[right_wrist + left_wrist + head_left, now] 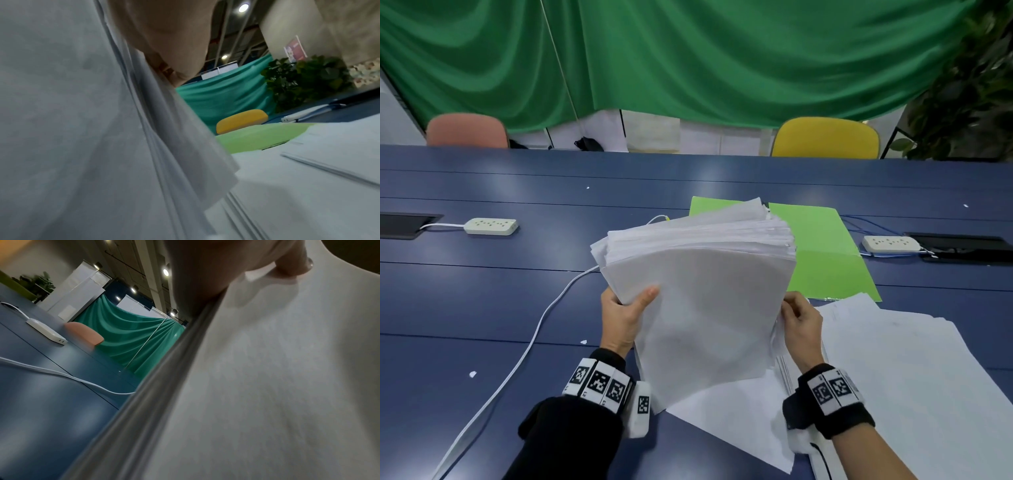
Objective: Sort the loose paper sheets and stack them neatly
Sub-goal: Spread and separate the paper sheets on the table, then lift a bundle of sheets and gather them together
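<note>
Thick white paper stack (702,301) bowed, edges fanned, left hand (621,317) and right hand (803,325) grip

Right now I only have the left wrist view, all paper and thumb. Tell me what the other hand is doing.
Observer: The right hand holds the right edge of the paper stack, opposite the left hand.
Operator: Report what lies under the stack.
Observer: More loose sheets lie spread on the table, to the right and underneath.
Operator: Name anything coloured nearby.
Observer: A green folder lies open behind the stack.
</note>
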The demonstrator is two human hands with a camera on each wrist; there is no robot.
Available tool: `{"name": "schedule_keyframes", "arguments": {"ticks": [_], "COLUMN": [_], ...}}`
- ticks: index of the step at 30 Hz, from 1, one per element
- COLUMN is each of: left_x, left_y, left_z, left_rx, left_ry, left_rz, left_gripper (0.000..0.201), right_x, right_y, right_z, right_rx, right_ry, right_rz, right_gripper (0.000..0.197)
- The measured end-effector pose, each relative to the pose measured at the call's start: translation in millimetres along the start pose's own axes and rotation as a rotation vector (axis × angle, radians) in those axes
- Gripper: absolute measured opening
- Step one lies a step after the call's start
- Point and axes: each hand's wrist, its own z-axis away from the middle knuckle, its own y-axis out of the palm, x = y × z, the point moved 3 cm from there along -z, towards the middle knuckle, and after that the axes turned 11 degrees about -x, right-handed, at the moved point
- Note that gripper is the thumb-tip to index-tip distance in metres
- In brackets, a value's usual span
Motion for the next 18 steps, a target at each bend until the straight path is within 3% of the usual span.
{"name": "schedule_keyframes", "arguments": {"ticks": [2, 5, 9, 11, 15, 18], "left_x": [-2.9, -3.2, -5.0, -6.1, -5.1, -4.3], "left_y": [0.3, 1.0, 3.3, 3.8, 1.7, 2.2], "left_z": [2.3, 2.1, 2.9, 3.2, 3.1, 3.6], "left_rx": [0.023, 0.033, 0.035, 0.041, 0.051, 0.056], "left_ry": [0.007, 0.017, -0.001, -0.003, 0.013, 0.005], "left_rz": [-0.015, -0.033, -0.039, -0.044, -0.057, -0.058], "left_gripper": [0.042, 0.027, 0.024, 0.024, 0.034, 0.033], "right_x": [2.7, -0.9, -13.0, -15.1, -0.3, 9.6], "right_y": [-2.4, 2.9, 20.1, 19.2, 9.7, 11.5], "right_z": [-7.1, -9.9, 5.9, 3.3, 2.1, 3.7], "right_rx": [-0.024, 0.041, 0.204, 0.226, 0.257, 0.291], "right_ry": [0.005, 0.070, 0.143, 0.196, 0.369, 0.234], "right_rz": [-0.077, -0.121, 0.001, -0.003, -0.229, -0.175], "right_gripper": [0.034, 0.036, 0.044, 0.039, 0.039, 0.033]}}
